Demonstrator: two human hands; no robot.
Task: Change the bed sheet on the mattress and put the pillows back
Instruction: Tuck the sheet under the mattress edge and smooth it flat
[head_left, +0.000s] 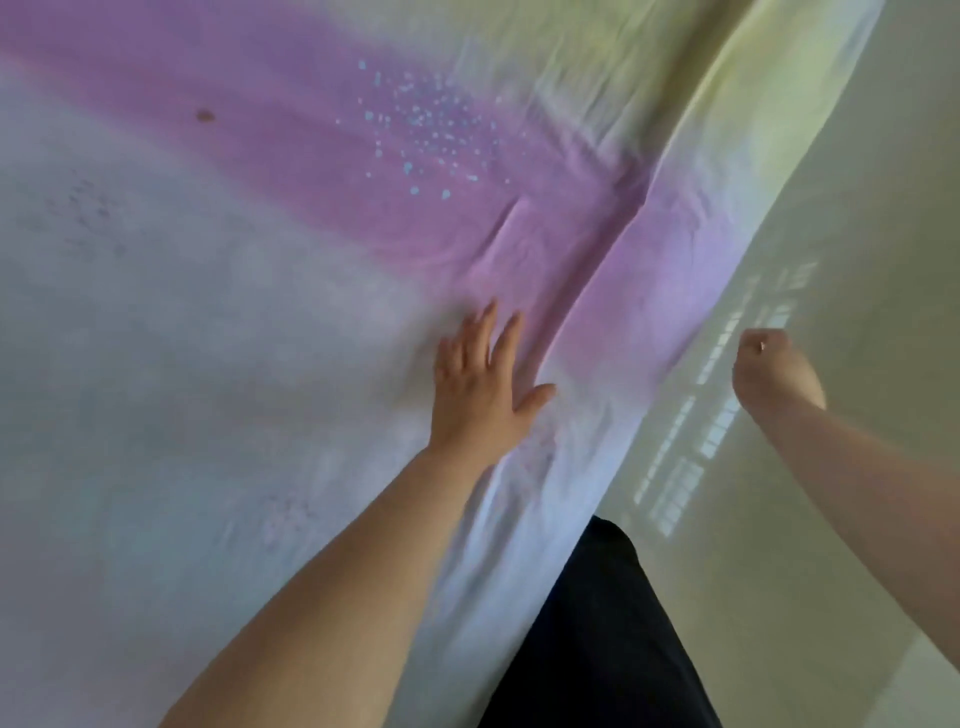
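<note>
While my left hand (485, 379) lies spread flat on the pastel bed sheet (270, 291) near the mattress edge, my right hand (769, 366) hangs fisted over the floor (841, 218), gripping nothing. One-sided smoothing may drag the overhang crooked; no pillows visible.

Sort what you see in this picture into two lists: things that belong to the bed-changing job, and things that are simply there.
Part of the job:
bed sheet
left hand, flat on the sheet
right hand, closed, held over the floor

Simply there:
floor
window light patch
brown spot on the sheet
</note>
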